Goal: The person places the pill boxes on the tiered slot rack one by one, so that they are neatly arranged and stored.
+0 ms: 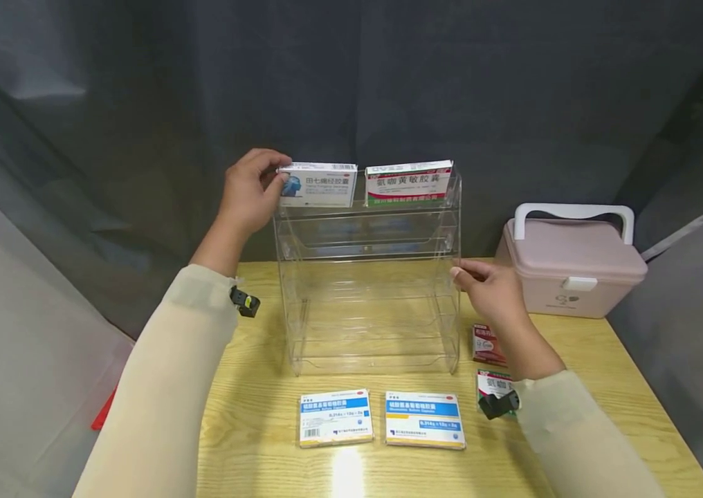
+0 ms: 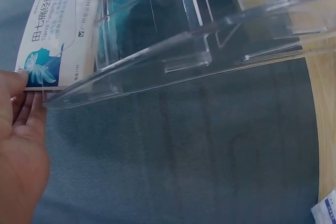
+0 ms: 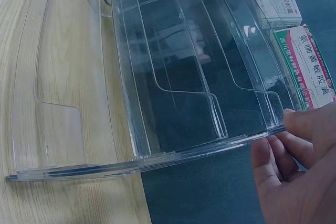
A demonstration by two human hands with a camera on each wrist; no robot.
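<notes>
A clear plastic tiered rack (image 1: 367, 363) stands upright on the table. In its top tier, a white medicine box with a blue head picture (image 1: 326, 188) is on the left, and a white, red and green medicine box (image 1: 409, 185) is on the right. My left hand (image 1: 250, 190) pinches the left end of the blue-picture box; in the left wrist view its thumb lies on the front of that box (image 2: 50, 40). With thumb and fingers, my right hand (image 1: 493, 290) grips the rack's right side edge, as the right wrist view also shows. The lower tiers hold no boxes.
Two white-and-blue medicine boxes (image 1: 335, 418) (image 1: 424, 420) lie before the rack. Right of it are a red box (image 1: 487, 344) and a green-and-white box (image 1: 491, 382), partly hidden by my right arm. A pink case (image 1: 576, 266) with a white handle stands back right. Dark curtain (image 1: 351, 83) hangs behind.
</notes>
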